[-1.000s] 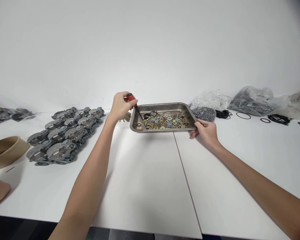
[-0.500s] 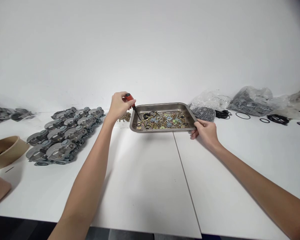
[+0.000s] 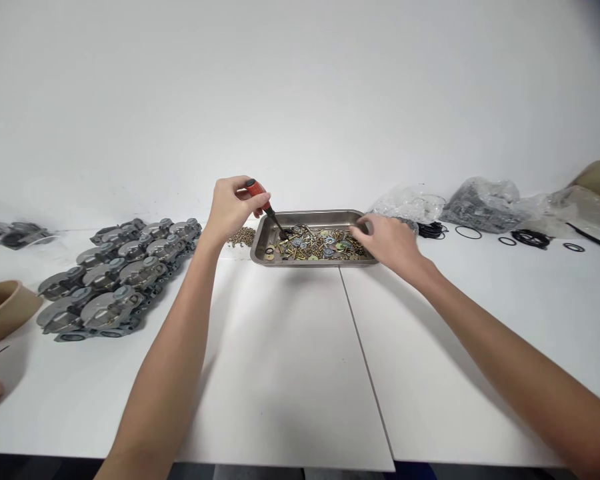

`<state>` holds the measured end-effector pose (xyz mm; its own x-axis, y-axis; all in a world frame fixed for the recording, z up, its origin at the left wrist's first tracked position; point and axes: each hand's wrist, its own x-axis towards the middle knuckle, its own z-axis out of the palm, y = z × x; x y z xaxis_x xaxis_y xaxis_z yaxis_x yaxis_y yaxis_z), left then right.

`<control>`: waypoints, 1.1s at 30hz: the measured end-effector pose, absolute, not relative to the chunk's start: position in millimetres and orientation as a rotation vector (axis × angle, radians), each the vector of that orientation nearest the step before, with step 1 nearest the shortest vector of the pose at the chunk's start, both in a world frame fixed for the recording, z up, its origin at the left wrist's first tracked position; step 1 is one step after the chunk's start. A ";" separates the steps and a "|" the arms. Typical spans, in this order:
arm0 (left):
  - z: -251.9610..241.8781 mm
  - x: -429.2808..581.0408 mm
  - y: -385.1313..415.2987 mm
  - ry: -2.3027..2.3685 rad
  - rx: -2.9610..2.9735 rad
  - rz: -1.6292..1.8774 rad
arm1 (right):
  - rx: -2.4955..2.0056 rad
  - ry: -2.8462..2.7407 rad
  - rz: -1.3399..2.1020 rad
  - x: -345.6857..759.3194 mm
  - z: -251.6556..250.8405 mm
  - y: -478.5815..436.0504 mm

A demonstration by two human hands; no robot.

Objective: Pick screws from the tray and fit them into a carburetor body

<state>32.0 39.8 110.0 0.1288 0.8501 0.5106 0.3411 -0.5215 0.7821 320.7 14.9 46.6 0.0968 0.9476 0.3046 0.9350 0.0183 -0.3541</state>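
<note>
Head view: one camera, looking down along both forearms to the far edge of a white tabletop [image 3: 280, 373].
Left hand: the left hand [image 3: 230, 203] is clamped around the red handle of a small screwdriver [image 3: 260, 199], its dark tip down among the parts at the left end of the tray.
Right hand: the right hand [image 3: 387, 241] hovers over the right end of the tray, fingers loosely curled and apart; I cannot tell whether they pinch anything.
Tray: a steel tray [image 3: 300, 217] sits near the far edge, about centre, holding loose brass screws and washers [image 3: 320, 243].
Step in hand: this looks like sorting or picking hardware out of the tray, tool stirring on one side, free fingers reaching on the other.
Next move: by my judgement it calls for a fine pinch on one small piece without dragging the neighbours along.
Left side: rows of grey cast metal housings [image 3: 115, 277] fill the left part, a brown bowl [image 3: 3, 310] at the left edge, a small heap of brass bits [image 3: 243, 235] just beside the tray.
Right side: plastic bags of parts [image 3: 480, 197] and black O-rings [image 3: 467, 231] line the far right edge.
Open room: the near half of the tabletop, on both sides of its seam, is bare.
</note>
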 end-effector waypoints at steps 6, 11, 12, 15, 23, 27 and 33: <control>125.3 41.3 21.2 1.114 1.937 1.386 | -1.343 -2.087 0.689 270.9 36.9 37.5; 130.8 44.8 14.3 1.069 1.952 1.405 | -1.259 -2.047 0.758 247.7 25.6 41.9; 131.0 45.5 14.1 1.059 1.952 1.407 | -1.249 -2.031 0.759 245.7 24.6 42.0; 131.2 47.3 13.8 1.042 1.943 1.410 | -1.245 -1.998 0.733 244.4 23.4 41.4; 141.6 35.7 7.7 0.965 1.942 1.536 | -1.327 -1.865 0.465 321.3 66.8 33.4; 149.2 22.6 2.8 0.858 1.939 1.697 | -1.465 -1.526 0.169 407.9 103.7 53.2; 159.8 13.5 -10.7 0.904 1.939 1.834 | -1.821 -1.362 0.069 505.2 97.6 105.8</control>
